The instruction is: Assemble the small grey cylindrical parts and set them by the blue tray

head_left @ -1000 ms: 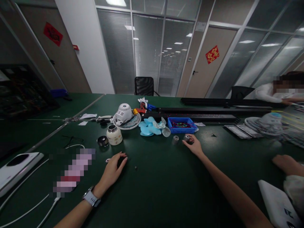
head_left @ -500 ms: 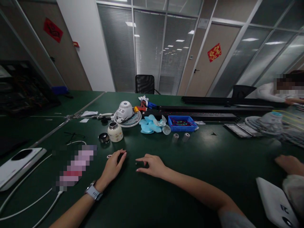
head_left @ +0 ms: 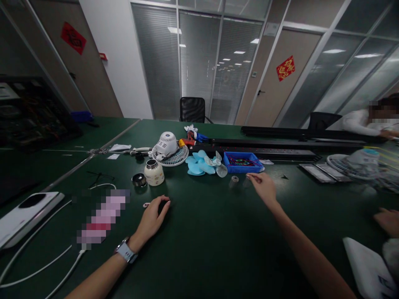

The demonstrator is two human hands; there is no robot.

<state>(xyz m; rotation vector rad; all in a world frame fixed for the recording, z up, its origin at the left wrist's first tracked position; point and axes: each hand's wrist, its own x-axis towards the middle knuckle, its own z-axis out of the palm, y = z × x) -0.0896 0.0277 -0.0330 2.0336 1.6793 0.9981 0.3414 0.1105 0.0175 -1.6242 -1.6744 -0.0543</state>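
Observation:
My left hand (head_left: 155,214) rests on the green tabletop with fingers loosely curved and thumb apart, nothing visible between them. Beside its knuckles lies a small pinkish-white piece (head_left: 146,205), partly covered by the hand. My right hand (head_left: 264,189) reaches forward, thumb and fingertips pinched together at the top of a small clear cylindrical jar (head_left: 247,182). Whatever is in the pinch is too small or blurred to make out. A second such jar (head_left: 233,182) stands just to the left of it.
Behind the jars are a blue tray (head_left: 243,168) of wires and blue fan blades (head_left: 199,163). A cream flask (head_left: 154,173) stands beside its black lid (head_left: 139,180). A fan housing (head_left: 167,145) lies farther back. Another person's hand (head_left: 387,222) is at right.
My right hand has moved forward and right from the table's middle to the right jar, its fingers closing to a pinch. A tiny item by its fingertips no longer shows there. My left hand stays.

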